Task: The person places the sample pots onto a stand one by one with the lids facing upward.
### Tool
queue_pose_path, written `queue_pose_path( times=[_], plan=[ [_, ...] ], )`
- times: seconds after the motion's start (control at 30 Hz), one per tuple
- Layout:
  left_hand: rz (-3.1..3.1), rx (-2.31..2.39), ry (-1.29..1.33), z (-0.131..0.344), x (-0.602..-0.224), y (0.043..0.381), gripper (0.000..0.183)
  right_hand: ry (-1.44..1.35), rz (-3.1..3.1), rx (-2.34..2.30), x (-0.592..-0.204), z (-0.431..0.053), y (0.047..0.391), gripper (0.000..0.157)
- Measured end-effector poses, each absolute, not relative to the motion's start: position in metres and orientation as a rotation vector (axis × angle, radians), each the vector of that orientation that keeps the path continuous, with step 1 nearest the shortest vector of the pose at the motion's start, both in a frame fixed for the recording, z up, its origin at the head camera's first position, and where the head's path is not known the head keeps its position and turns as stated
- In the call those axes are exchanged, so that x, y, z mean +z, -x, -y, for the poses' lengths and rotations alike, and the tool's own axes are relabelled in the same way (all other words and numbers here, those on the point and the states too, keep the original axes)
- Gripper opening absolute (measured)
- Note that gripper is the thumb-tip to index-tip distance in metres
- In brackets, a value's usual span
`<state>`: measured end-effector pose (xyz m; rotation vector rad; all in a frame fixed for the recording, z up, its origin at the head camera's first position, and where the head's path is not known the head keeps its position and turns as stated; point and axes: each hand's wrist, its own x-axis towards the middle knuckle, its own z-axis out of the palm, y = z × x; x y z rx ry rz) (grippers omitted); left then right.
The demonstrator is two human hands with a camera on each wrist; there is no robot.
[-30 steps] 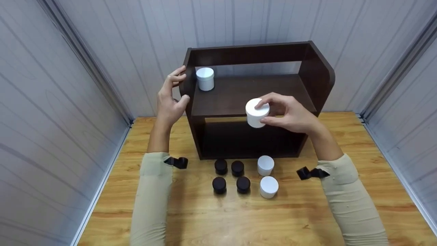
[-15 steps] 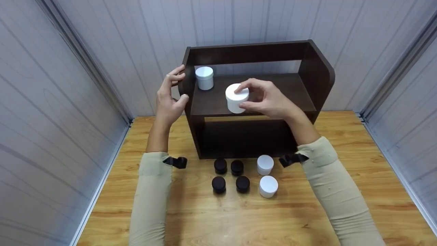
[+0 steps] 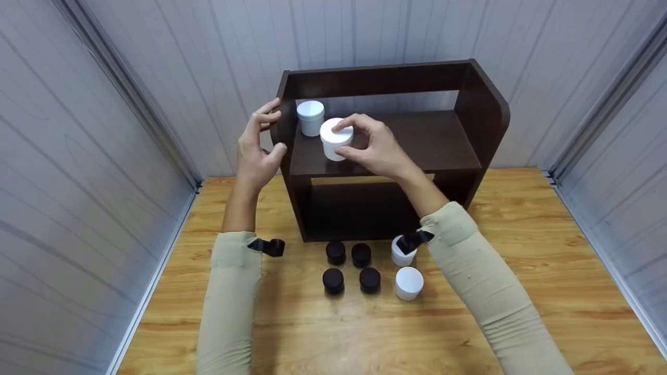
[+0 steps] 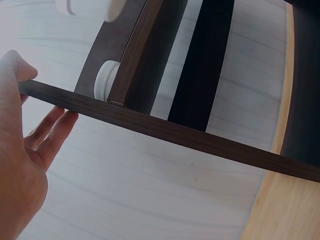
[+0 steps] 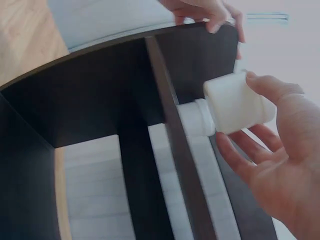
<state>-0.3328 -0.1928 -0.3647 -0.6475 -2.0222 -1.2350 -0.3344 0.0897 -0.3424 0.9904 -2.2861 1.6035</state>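
My right hand (image 3: 372,146) grips a white lidded jar (image 3: 333,147) with thumb and fingers, a finger lying over its lid. The jar is held over the upper board of a dark brown two-tier shelf (image 3: 417,140), near its left end. Just behind it another white jar (image 3: 311,119) stands upright in the back left corner. My left hand (image 3: 258,148) holds the shelf's left side panel. In the left wrist view the thumb is on one face of that panel (image 4: 150,125) and the fingers are on the other. The right wrist view shows the held jar (image 5: 235,102) tilted in frame.
On the wooden table (image 3: 312,333) before the shelf stand several small black jars (image 3: 333,281). Right of them are two white jars, the front one (image 3: 409,283) in full view and the rear one (image 3: 400,258) partly behind the wrist camera. Pale panelled walls (image 3: 250,41) enclose the table.
My right hand has carried the white jar left and back, from in front of the shelf to over the upper board near the standing jar. The left hand has stayed on the side panel.
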Motion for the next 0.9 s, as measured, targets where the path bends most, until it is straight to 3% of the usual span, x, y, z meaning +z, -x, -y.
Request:
queue_pose_path(
  times=[0.9],
  plan=[
    [1.992,-1.271,0.656,0.196,-0.365,0.329,0.045,-0.817,2.242,1.789,-0.369,-0.032,0.341,0.037]
  ],
)
